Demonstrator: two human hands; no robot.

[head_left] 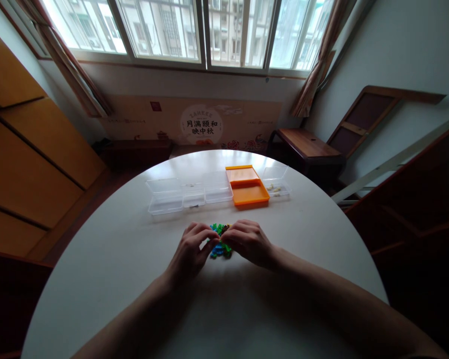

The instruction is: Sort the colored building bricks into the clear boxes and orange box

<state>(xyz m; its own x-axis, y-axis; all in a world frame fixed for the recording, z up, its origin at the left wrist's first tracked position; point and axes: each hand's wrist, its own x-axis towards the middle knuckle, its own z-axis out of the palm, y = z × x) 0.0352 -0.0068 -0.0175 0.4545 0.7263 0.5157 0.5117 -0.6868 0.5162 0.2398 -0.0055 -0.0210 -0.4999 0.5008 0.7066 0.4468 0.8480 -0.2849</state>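
Observation:
A small heap of green, blue, yellow and dark brown pieces (216,252) lies on the white round table, too small to name by kind. Over its left side is my left hand (194,247), thumb and forefinger brought together in a pinch. My right hand (249,242) covers part of the heap from the right, its fingers bent and closed. The fingertips of both hands meet above the pieces. Whatever lies between them is too small and too hidden to make out.
Behind the heap, an orange box (250,202) stands with its lid up. Left of it are clear plastic boxes (166,205); another clear box (284,192) on its right holds several pale yellow pieces (274,188). A wooden chair (307,144) stands beyond the table (115,239).

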